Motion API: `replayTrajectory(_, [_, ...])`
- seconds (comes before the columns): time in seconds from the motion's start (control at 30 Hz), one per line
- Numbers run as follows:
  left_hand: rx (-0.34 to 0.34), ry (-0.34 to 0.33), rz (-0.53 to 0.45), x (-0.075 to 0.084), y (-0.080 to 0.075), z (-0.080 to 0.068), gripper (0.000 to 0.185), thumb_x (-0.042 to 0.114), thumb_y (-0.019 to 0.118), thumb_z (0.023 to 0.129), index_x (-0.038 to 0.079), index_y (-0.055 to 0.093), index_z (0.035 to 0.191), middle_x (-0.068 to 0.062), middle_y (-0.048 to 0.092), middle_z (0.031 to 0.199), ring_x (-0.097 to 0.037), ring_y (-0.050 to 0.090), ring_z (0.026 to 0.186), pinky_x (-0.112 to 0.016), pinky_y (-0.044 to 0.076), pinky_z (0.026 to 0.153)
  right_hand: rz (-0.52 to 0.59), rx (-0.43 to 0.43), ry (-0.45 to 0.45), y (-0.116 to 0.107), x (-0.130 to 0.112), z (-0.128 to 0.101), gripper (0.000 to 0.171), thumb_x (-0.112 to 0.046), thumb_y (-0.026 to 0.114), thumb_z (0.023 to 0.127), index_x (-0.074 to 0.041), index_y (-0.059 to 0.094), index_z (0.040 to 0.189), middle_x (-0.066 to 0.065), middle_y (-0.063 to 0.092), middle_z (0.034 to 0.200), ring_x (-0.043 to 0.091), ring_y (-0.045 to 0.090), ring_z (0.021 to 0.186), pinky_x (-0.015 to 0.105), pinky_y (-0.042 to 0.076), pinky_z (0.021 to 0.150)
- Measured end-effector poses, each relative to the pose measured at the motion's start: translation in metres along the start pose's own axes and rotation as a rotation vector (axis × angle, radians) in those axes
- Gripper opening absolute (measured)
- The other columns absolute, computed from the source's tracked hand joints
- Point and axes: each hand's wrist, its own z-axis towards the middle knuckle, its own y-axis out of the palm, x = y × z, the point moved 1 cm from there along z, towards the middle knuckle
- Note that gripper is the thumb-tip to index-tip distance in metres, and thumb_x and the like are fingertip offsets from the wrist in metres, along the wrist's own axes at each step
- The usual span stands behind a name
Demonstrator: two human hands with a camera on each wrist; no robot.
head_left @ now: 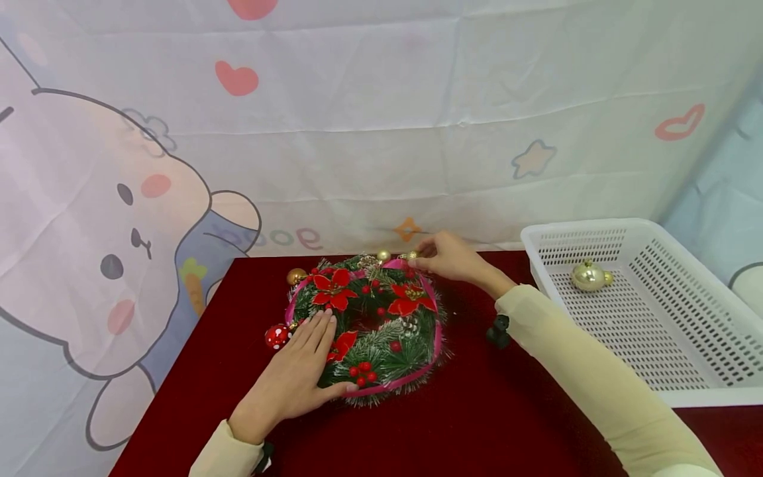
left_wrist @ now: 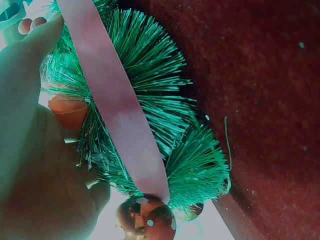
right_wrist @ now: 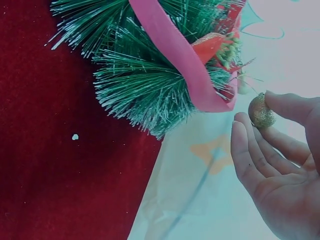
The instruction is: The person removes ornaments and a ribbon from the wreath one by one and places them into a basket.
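Note:
A green Christmas wreath (head_left: 381, 338) with red poinsettias, berries and a pink ribbon (left_wrist: 117, 107) lies on the table. My left hand (head_left: 298, 371) rests on its near left part, fingers straight and thumb out along the ribbon. At the far right edge, my right hand (head_left: 450, 258) pinches a small gold glitter bauble (right_wrist: 262, 111) between thumb and fingers. Another small gold bauble (head_left: 384, 255) sits on the far rim. On the left edge are a bronze-gold bauble (head_left: 295, 276) and a red bauble with white dots (head_left: 277, 336).
A white perforated plastic basket (head_left: 685, 397) stands at the right, holding a large gold bauble (head_left: 587, 275) and a smaller one beside it. Dark red cloth (head_left: 465, 411) covers the table. Behind it hangs a printed fabric backdrop (head_left: 381, 132).

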Motion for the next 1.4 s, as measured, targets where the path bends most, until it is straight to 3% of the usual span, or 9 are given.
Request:
replayTrajectory(0.17, [0.000,0.000,-0.005,0.000,0.000,0.000,0.111,0.079,0.053,0.094,0.002,0.022,0.167,-0.015,0.015,0.177,-0.036,0.016,0.166,-0.054,0.021,0.134,0.059,0.016,0.030,-0.007,-0.001,-0.004,0.035,-0.023,0.073,0.100,0.000,0.070,0.126,0.018,0.076,0.113,0.037,0.074,0.099,0.038,0.063,0.081])
replayTrajectory(0.33, [0.000,0.002,-0.005,-0.001,0.000,0.000,0.111,0.079,0.052,0.094,0.001,0.022,0.167,-0.015,0.015,0.177,-0.037,0.017,0.165,-0.055,0.022,0.134,0.141,0.027,0.009,-0.017,0.000,-0.009,0.041,-0.016,0.070,0.102,0.004,0.064,0.137,0.024,0.073,0.114,0.027,0.073,0.088,0.030,0.063,0.077])
replayTrajectory(0.4, [0.002,0.004,-0.002,-0.001,0.000,0.000,0.111,0.079,0.052,0.094,0.001,0.023,0.167,-0.016,0.016,0.177,-0.037,0.017,0.165,-0.055,0.022,0.134,0.152,0.039,0.004,-0.022,-0.001,-0.011,0.038,-0.015,0.069,0.102,0.003,0.066,0.135,0.025,0.073,0.113,0.019,0.071,0.086,0.027,0.062,0.076])
replayTrajectory(0.77, [0.011,0.012,0.018,-0.001,0.000,0.001,0.110,0.079,0.052,0.095,0.000,0.024,0.166,-0.017,0.016,0.177,-0.037,0.018,0.165,-0.054,0.023,0.134,0.198,0.122,0.023,-0.058,-0.003,-0.029,0.034,-0.015,0.071,0.100,0.004,0.068,0.128,0.028,0.074,0.116,0.007,0.073,0.083,0.023,0.063,0.073])
replayTrajectory(1.13, [-0.001,0.005,0.000,-0.001,0.000,-0.001,0.110,0.078,0.054,0.094,0.000,0.023,0.166,-0.016,0.016,0.177,-0.038,0.017,0.165,-0.055,0.023,0.134,0.185,0.130,0.040,-0.086,0.000,-0.056,0.039,-0.021,0.070,0.102,0.002,0.064,0.133,0.026,0.073,0.124,0.004,0.074,0.088,0.025,0.064,0.082])
replayTrajectory(1.4, [-0.003,0.000,-0.006,-0.002,0.001,-0.001,0.111,0.079,0.052,0.095,0.000,0.023,0.167,-0.016,0.016,0.177,-0.037,0.017,0.165,-0.055,0.022,0.134,0.183,0.174,0.094,-0.102,0.006,-0.073,0.045,-0.032,0.072,0.101,-0.003,0.065,0.135,0.011,0.078,0.116,0.007,0.076,0.086,0.024,0.063,0.081])
